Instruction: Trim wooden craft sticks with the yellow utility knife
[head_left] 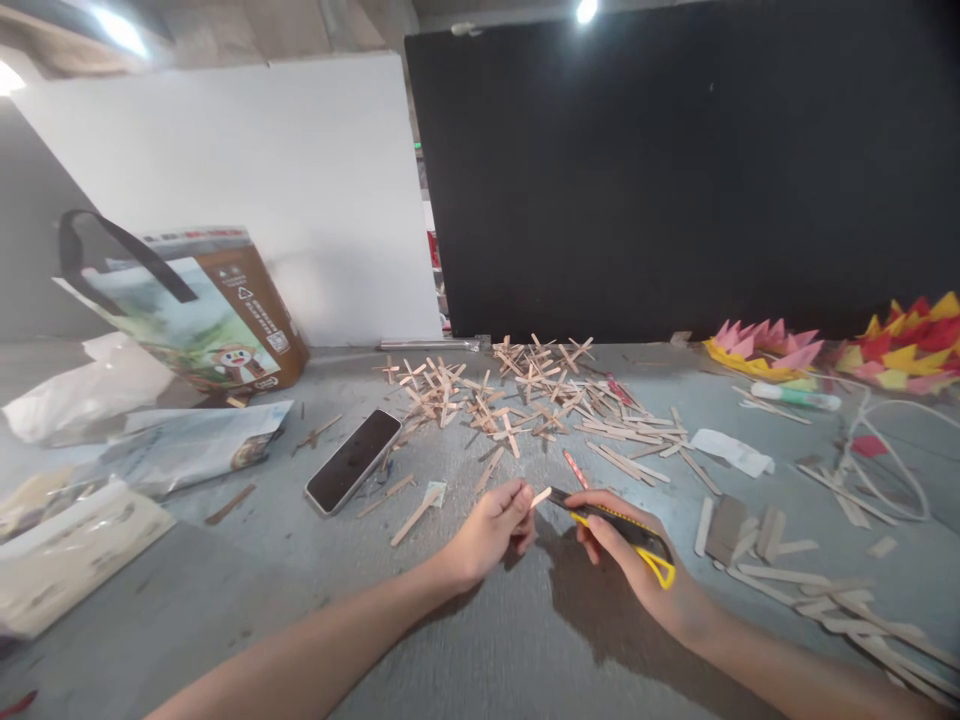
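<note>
Closed around a short wooden craft stick point(541, 497), my left hand point(496, 525) is near the middle of the grey table, with the stick's pale end poking out to the right. My right hand point(626, 550) grips a black and yellow utility knife point(626, 530), whose tip is at the stick's end; whether they touch I cannot tell. A red patterned pencil point(576, 470) slants up beside the right hand's fingers. Beyond both hands lies a pile of crossed craft sticks point(487, 400), with loose sticks point(626, 430) on its right side.
A smartphone point(354, 462) lies left of the pile. Further left are a printed bag point(217, 320) and plastic packets point(82, 550). More wooden pieces point(825, 590), a white cable point(847, 450), a glue stick point(795, 397) and folded paper crowns point(765, 350) lie on the right. Panels stand behind.
</note>
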